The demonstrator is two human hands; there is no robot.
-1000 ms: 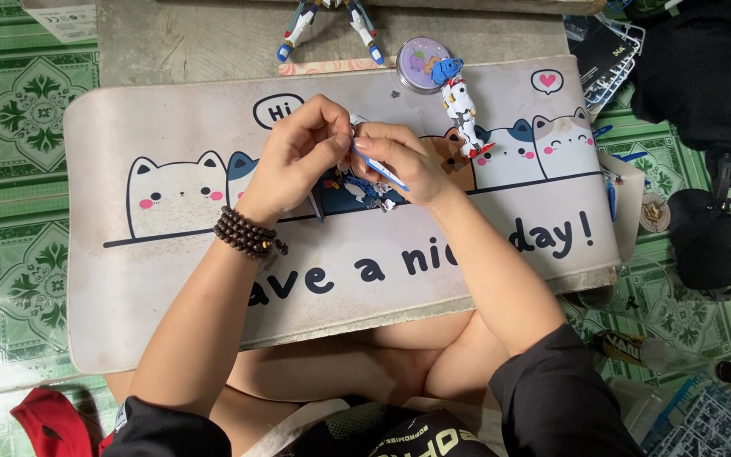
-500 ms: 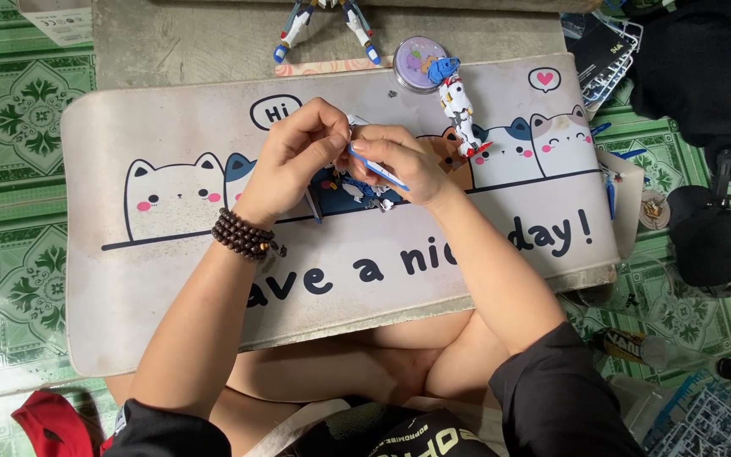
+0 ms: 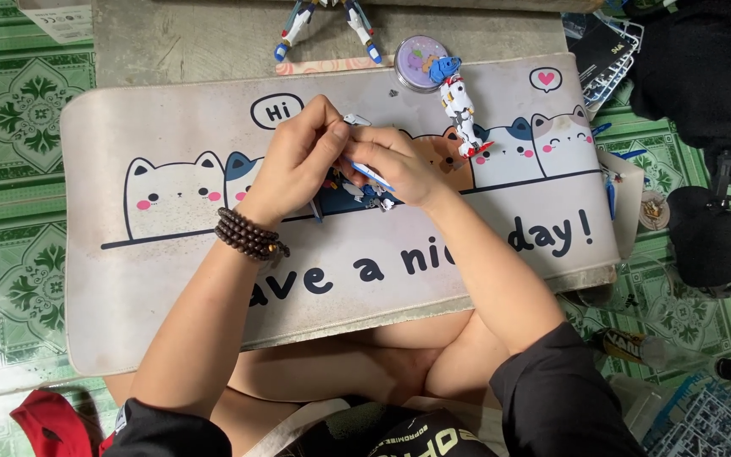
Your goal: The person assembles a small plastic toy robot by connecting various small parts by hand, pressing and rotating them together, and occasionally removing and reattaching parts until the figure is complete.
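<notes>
Green patterned floor tiles (image 3: 10,279) frame a pale desk mat (image 3: 171,296) printed with cartoon cats, laid across the seated person's lap. At the mat's centre both hands meet. The left hand (image 3: 298,165), a dark bead bracelet (image 3: 250,235) on its wrist, curls its fingers around a small blue-and-white model part (image 3: 350,188). The right hand (image 3: 399,165) pinches a slim blue-and-white tool (image 3: 370,175) whose tip points toward five o'clock, over the part. At two o'clock from the hands a white, red and blue robot figure limb (image 3: 460,110) lies on the mat, with a round lilac tin (image 3: 420,63) just beside it at twelve. Farther up, at twelve o'clock, two blue-and-white model legs (image 3: 327,25) stand on a grey slab. Off at three o'clock sit black bags (image 3: 712,245).
</notes>
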